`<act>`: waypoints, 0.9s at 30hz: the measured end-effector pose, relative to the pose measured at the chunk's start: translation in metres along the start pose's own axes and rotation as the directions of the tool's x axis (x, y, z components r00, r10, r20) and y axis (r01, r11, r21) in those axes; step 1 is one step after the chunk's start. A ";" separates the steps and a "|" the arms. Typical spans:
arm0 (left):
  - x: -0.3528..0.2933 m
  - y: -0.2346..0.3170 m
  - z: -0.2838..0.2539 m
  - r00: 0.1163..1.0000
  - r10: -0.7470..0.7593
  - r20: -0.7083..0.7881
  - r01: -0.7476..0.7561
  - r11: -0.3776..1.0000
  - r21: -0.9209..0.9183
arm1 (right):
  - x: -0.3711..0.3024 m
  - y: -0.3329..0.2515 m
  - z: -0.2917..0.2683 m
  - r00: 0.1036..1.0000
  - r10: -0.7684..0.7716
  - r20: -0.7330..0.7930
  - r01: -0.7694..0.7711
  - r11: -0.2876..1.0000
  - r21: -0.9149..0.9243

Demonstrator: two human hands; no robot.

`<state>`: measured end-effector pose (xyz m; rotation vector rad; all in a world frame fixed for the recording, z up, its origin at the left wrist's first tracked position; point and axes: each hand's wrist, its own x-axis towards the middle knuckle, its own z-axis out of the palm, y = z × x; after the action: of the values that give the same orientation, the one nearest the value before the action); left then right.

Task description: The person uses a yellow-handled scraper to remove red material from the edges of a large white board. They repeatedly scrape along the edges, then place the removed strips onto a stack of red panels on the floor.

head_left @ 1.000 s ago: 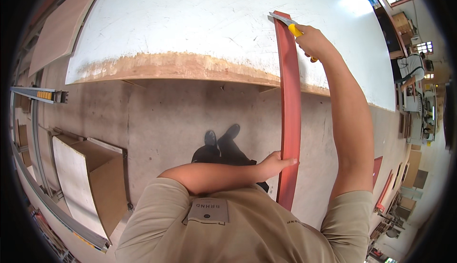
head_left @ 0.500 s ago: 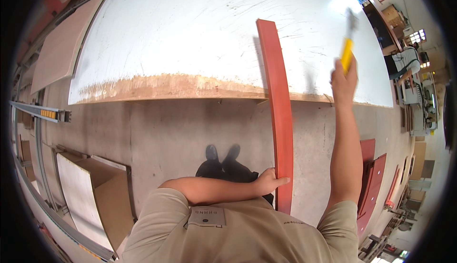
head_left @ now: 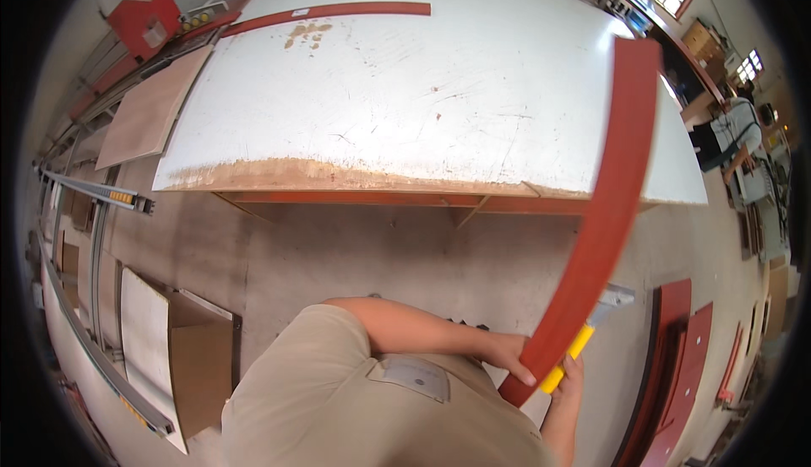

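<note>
A long red board (head_left: 610, 171) slants up and away to the right, its far end over the right part of the white table. My left hand (head_left: 509, 355) is closed round the board near its lower end, with the thumb on the upper face. Close beside it, on the board's right side, my right hand (head_left: 570, 377) grips a scraper (head_left: 578, 349) with a yellow handle and a flat grey metal head. The head points up and right, partly behind the board. Whether the scraper touches the board I cannot tell.
The white worktable (head_left: 363, 104) has a worn brown front edge. Another red board (head_left: 363, 13) lies along its far side. Red panels (head_left: 676, 357) stand on the right, and an open box-like cabinet (head_left: 198, 357) on the left. Another person (head_left: 731, 133) is at the far right.
The red board has swung from nearly upright to a rightward slant. My right hand has come down with the scraper from over the table to the board's lower end. The view has shifted.
</note>
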<state>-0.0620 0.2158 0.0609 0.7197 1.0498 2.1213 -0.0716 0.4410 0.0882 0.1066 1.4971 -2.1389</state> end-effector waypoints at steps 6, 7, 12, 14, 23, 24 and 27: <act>0.139 -0.061 0.033 0.952 -0.129 0.278 0.110 0.991 0.081 | -0.030 -0.066 -0.051 0.977 -0.157 0.146 0.157 0.988 0.008; 0.158 -0.070 0.035 0.952 -0.079 0.295 0.047 0.992 0.114 | -0.033 -0.079 -0.065 0.988 -0.115 0.101 0.120 0.992 -0.049; 0.212 -0.094 0.020 0.824 -0.537 0.180 0.490 0.836 0.248 | -0.061 -0.101 -0.143 0.993 -0.038 -0.110 0.003 0.953 -0.303; 0.237 -0.087 0.008 0.848 -0.520 0.102 0.503 0.851 0.152 | -0.080 -0.102 -0.174 0.985 -0.042 -0.169 -0.006 0.962 -0.274; 0.398 -0.131 -0.058 0.838 -0.400 -0.372 0.532 0.748 0.396 | -0.120 -0.055 -0.351 0.642 0.002 -0.767 -0.359 0.884 -0.299; 0.437 -0.146 -0.063 0.837 -0.446 -0.319 0.546 0.725 0.419 | -0.122 -0.046 -0.381 0.584 0.000 -0.812 -0.385 0.880 -0.277; 0.542 -0.187 -0.041 0.834 -0.529 -0.158 0.537 0.712 0.452 | -0.137 -0.051 -0.449 0.451 -0.058 -0.891 -0.516 0.797 -0.313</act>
<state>-0.3770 0.6904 -0.0172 0.5229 1.6038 1.3712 -0.0789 0.9058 0.0069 1.3199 2.4133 -1.2748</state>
